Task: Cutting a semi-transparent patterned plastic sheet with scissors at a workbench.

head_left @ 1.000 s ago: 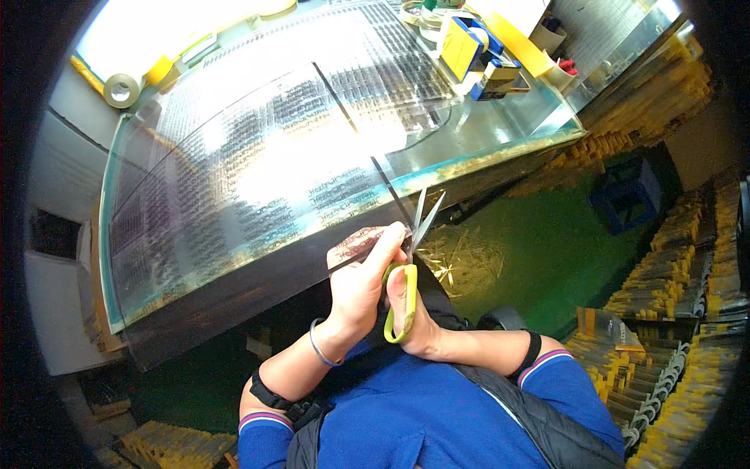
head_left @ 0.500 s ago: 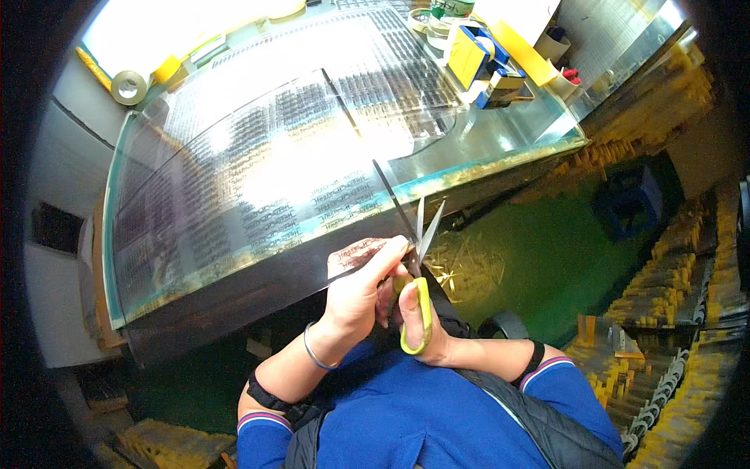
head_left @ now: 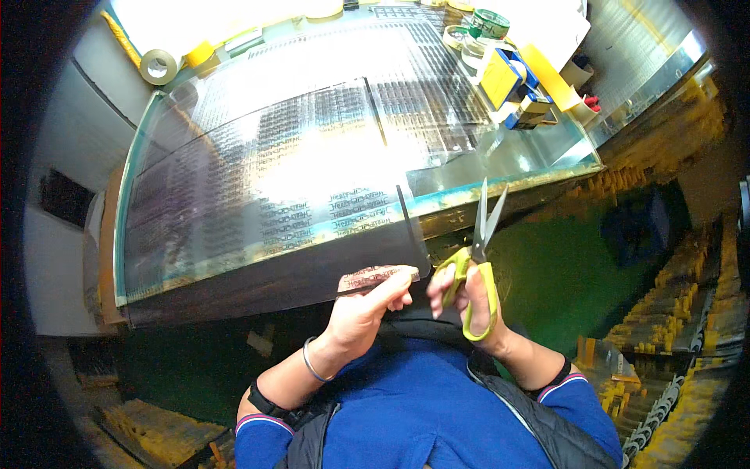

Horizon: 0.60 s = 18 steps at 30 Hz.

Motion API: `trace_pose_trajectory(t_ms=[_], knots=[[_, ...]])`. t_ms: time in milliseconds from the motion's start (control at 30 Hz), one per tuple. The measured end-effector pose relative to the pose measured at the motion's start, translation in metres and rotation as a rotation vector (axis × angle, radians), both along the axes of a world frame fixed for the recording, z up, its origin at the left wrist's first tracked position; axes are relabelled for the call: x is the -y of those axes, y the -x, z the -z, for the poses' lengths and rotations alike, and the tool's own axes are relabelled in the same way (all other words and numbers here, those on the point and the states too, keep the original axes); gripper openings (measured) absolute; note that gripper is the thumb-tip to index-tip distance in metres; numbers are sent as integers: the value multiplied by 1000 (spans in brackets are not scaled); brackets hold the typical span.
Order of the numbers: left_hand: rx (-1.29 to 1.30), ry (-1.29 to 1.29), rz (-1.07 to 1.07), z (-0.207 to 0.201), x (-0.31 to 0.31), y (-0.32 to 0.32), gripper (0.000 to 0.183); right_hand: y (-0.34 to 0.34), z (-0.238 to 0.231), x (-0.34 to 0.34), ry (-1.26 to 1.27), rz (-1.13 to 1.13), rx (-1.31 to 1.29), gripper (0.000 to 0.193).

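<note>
A large clear film sheet (head_left: 234, 273) with dark printed rows lies over the lit glass table and overhangs its front edge. My left hand (head_left: 355, 320) pinches the sheet's near right corner between thumb and fingers. To the right of that corner, my right hand (head_left: 475, 295) has its thumb and fingers through the yellow-green handles of a pair of scissors (head_left: 481, 244). The blades point away from me, slightly parted and apart from the film. A dark strip (head_left: 407, 205) runs along the film's right edge.
At the far right of the glass tabletop (head_left: 539, 170) stand a blue and yellow tape dispenser (head_left: 500, 78) and a green-banded tape roll (head_left: 490, 23). Another tape roll (head_left: 158, 67) sits at the far left. A blue crate-like object (head_left: 644, 223) is on the green floor.
My right hand has moved right with the scissors, away from the film and my left hand. The left hand still holds the corner, slightly lower. The head view has shifted a little.
</note>
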<state>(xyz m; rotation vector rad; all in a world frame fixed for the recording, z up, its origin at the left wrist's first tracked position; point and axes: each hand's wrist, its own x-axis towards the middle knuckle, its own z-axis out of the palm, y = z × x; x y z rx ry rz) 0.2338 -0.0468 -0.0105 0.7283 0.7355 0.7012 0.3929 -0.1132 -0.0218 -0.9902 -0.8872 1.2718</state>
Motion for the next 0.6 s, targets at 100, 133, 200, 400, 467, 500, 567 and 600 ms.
trace_pose_trajectory(t_ms=[100,133,200,400,467,500,567,600], knots=[[77,-51,42,1,9,8,15,3,-10,-19,-28,20,69,41],[99,-64,72,3,13,12,15,4,-18,-24,34,35,43,41],[66,-37,141,2,22,21,15,3,-32,-38,92,59,10,35],[69,-207,357,21,35,43,16,8,-58,-75,-69,170,92,9],[-46,-339,418,16,33,44,16,7,-55,-85,-115,180,69,8],[-73,-306,418,14,35,44,16,7,-54,-88,-144,188,38,12],[-103,-317,403,16,37,44,16,6,-56,-90,-169,215,95,13],[-135,-318,389,19,37,44,15,6,-55,-89,-184,243,148,14]])
